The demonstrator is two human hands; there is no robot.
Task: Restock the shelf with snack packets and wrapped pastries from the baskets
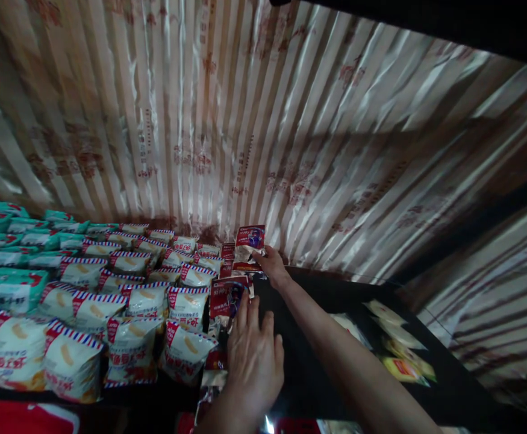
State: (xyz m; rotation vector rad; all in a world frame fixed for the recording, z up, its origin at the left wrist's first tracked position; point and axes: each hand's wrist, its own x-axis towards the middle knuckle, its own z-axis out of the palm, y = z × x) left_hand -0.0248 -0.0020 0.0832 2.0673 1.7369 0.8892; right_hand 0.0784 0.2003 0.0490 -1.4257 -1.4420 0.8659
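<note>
My right hand [272, 266] pinches the lower right edge of a dark red snack packet [250, 237], which stands upright near the striped sheeting. Closer to me, my left hand [255, 346] has its fingers stretched out and slightly spread. Its fingertips touch the right side of another dark red snack packet [227, 296] with a purple-blue picture on it. More dark red packets lie in a row behind and below these, partly covered by my hands. To their left stand rows of white snack bags [185, 349] with red tops and blue-and-red striped edges.
Teal bags [19, 289] fill the far left. Striped plastic sheeting [227, 120] hangs behind the black table surface [299, 361]. On the right lie some pale flat packets [394, 322] and a yellow packet [402, 369]. A red package [19, 416] sits at the bottom left.
</note>
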